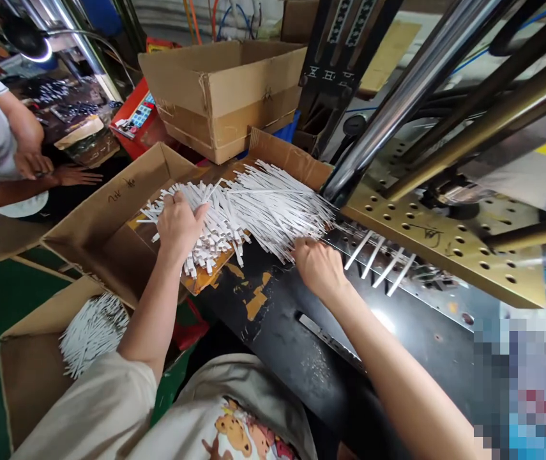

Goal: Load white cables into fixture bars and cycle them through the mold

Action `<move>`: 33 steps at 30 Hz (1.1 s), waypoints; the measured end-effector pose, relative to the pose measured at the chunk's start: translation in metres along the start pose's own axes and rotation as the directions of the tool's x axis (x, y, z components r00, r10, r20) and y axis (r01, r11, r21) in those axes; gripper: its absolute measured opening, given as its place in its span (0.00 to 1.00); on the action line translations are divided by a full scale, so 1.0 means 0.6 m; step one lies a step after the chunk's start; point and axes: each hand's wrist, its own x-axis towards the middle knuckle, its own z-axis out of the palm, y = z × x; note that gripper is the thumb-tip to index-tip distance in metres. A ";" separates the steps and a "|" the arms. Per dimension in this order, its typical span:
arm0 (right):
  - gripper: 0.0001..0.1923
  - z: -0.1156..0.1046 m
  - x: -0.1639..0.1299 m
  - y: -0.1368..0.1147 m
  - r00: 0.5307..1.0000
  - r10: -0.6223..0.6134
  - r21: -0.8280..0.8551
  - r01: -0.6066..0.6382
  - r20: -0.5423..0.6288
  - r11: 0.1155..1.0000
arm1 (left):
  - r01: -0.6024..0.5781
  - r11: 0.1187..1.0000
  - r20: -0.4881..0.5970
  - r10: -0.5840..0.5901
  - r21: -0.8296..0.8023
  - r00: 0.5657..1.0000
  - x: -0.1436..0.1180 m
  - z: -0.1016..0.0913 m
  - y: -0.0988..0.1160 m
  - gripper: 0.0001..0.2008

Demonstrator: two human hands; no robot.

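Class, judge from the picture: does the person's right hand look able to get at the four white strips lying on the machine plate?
Probably yes. The right hand sits just beside the four white strips, with only bare plate between; the slanting rods pass above them.

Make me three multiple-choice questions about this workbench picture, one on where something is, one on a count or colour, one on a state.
1. Where does the left hand rest?
A. on the pile of white strips
B. on the steel column
C. inside the closed carton

2. How many white strips lie in the fixture row under the brass plate?
A. one
B. four
C. ten

3. How is the box at lower left?
A. taped shut
B. open, holding white strips
C. crushed flat

Answers: 1 A, the palm presses the heap; 2 B, four strips lie side by side; 3 B, its flaps are open over a bundle.
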 end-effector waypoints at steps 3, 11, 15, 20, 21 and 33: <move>0.15 -0.003 -0.026 0.004 0.998 -0.059 -0.049 0.059 0.013 0.997 | -0.193 0.980 -0.083 0.188 -0.044 0.979 -0.028 0.006 0.034 0.22; 0.10 0.054 -0.163 0.117 0.973 0.181 0.314 -0.129 -0.143 0.941 | -0.807 0.470 0.416 0.854 -0.358 0.313 -0.096 0.065 0.157 0.13; 0.10 0.081 -0.275 0.133 0.869 0.349 0.589 -0.084 -0.351 0.803 | -0.821 0.426 0.408 0.874 -0.380 0.264 -0.091 0.096 0.168 0.12; 0.05 0.108 -0.356 0.082 0.803 0.485 0.761 -0.061 -0.347 0.646 | -0.610 0.382 0.251 0.923 -0.694 0.292 -0.110 0.086 0.235 0.07; 0.05 0.114 -0.361 0.072 0.801 0.483 0.775 -0.038 -0.354 0.631 | -0.531 0.362 0.209 0.922 -0.767 0.326 -0.119 0.074 0.257 0.07; 0.12 0.125 -0.372 0.048 0.800 0.400 0.770 0.117 -0.448 0.627 | 0.561 0.229 0.571 0.594 -0.795 0.566 -0.171 -0.019 0.286 0.11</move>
